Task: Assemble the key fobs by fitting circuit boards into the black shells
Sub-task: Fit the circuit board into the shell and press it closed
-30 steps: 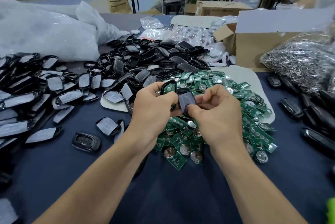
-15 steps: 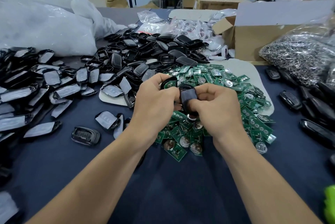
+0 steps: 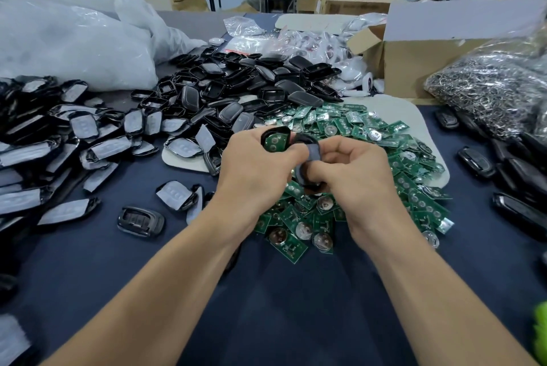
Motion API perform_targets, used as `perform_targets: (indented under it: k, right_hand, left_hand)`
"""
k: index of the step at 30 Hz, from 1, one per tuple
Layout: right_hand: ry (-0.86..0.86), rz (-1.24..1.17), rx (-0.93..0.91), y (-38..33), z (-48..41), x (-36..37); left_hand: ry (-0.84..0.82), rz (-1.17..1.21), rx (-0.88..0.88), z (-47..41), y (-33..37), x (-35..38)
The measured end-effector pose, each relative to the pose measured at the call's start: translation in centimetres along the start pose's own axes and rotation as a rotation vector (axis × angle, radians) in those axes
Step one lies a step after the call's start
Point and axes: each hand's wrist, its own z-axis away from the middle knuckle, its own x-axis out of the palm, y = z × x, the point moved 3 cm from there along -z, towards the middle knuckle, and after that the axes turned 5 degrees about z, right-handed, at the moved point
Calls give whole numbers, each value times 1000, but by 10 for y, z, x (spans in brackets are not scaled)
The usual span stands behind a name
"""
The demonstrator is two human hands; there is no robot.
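Observation:
My left hand (image 3: pixel 254 167) grips a black shell half (image 3: pixel 275 140) with a green circuit board seated in it, its open face towards me. My right hand (image 3: pixel 352 170) holds a second black shell half (image 3: pixel 310 158) with a grey inner face, tilted against the first one. Both hands hover above a heap of green circuit boards (image 3: pixel 370 158) with round coin cells. A large pile of empty black shells (image 3: pixel 236 90) lies behind the hands.
Shell halves with grey pads (image 3: pixel 74 143) cover the left of the dark blue table. One assembled fob (image 3: pixel 140 221) lies near my left forearm, more at right (image 3: pixel 476 158). A bag of metal rings (image 3: pixel 488 90), a cardboard box (image 3: pixel 420 57) and white plastic bags (image 3: pixel 74 45) stand behind.
The two shell halves have come closer together, and my right hand has turned its half more upright against the one in my left hand. The piles have not moved.

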Motion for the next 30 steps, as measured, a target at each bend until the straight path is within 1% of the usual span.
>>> perform_targets:
  k: [3, 5, 8, 11, 14, 17, 20, 23, 25, 28, 29, 30]
  right_hand:
    - [-43, -11, -15, 1, 0, 5]
    - [-39, 2, -13, 0, 2, 6]
    - [24, 51, -2, 0, 3, 3]
    - [108, 183, -16, 1, 0, 0]
    - [148, 226, -24, -1, 3, -1]
    - [168, 236, -13, -4, 3, -4]
    - [148, 159, 26, -2, 2, -7]
    - [82, 113, 16, -3, 4, -2]
    - [84, 108, -12, -2, 4, 1]
    - [163, 175, -25, -5, 5, -2]
    - [143, 113, 19, -5, 5, -3]
    - [80, -21, 88, -6, 5, -3]
  left_hand:
    - [61, -18, 39, -2, -3, -3]
    - [78, -31, 64, -2, -2, -3]
    - [72, -104, 102, 0, -1, -4]
    - [72, -202, 128, 0, -3, -4]
    - [64, -192, 140, 2, -2, -4]
    - [4, -148, 98, 2, -1, -5]
    - [-88, -98, 15, 1, -4, -6]
    - [-62, -116, 16, 0, -2, -10]
    - [11, -114, 83, 0, 3, -13]
    - [195, -209, 286, 4, 12, -18]
    - [247, -270, 383, 8, 18, -19]
    - [260, -329, 486, 13, 23, -18]
